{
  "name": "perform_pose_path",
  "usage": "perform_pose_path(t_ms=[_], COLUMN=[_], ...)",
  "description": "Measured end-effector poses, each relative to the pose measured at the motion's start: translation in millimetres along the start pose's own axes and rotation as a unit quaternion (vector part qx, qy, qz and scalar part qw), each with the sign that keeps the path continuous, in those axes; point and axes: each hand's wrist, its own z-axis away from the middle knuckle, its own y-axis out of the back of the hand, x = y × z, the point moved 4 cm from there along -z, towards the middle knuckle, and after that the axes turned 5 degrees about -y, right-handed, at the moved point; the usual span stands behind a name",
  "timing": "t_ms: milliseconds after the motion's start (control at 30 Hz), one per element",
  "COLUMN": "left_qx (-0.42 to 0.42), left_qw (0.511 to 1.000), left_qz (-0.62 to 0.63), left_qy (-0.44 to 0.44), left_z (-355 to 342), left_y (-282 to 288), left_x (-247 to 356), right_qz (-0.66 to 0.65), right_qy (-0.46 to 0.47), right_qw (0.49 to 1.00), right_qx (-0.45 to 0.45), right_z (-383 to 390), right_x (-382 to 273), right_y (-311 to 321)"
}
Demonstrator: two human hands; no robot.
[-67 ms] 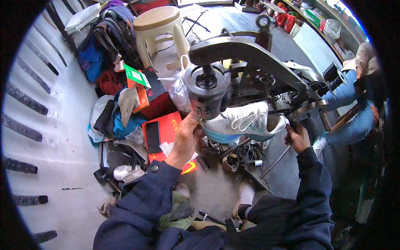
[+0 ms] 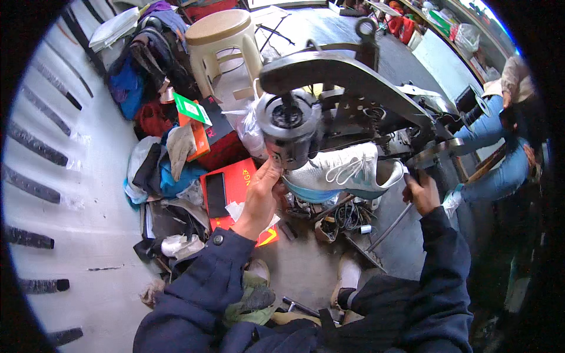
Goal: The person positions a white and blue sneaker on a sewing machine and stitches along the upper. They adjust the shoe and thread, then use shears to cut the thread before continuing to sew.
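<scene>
A white and grey sneaker [image 2: 353, 167] with a blue sole sits sideways beneath the head of a dark metal shoe-stitching machine [image 2: 347, 73]. My left hand [image 2: 261, 194] pinches the shoe's toe end, close under the machine's round head; its fingertips are partly hidden there. At the heel end, my right hand [image 2: 422, 193] is closed, with its fingers curled beside the machine's wheel [image 2: 435, 154]. What those fingers hold is too small and covered to make out. The shoe's opening faces toward my right hand.
To the left lie a red box [image 2: 241, 179] with a dark phone [image 2: 216, 195] on it, and piled bags and cloths. A beige stool [image 2: 220, 29] stands behind them. Cords and scraps [image 2: 353, 217] lie below the machine. Another person in jeans [image 2: 500, 176] is at the right.
Almost nothing differs. The machine's head appears slightly further left and higher in the picture; both hands keep their places at the shoe's two ends.
</scene>
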Motion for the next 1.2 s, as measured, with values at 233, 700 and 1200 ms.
perform_pose_path(t_ms=[233, 700, 1200], left_qx=[-0.026, 0.006, -0.050], left_qw=[0.999, 1.000, 0.997], left_qz=[0.029, 0.006, 0.009], left_qy=[0.016, -0.016, -0.050], left_z=[3, 2, 2], left_y=[11, 3, 8], left_x=[-6, 0, 4], right_qz=[0.210, 0.042, 0.226], right_qy=[0.303, -0.004, -0.017], right_qw=[0.898, 0.997, 0.946], right_qx=[0.241, -0.062, 0.232], right_z=[-14, -16, -66], right_x=[-42, 24, 63], right_y=[92, 11, 115])
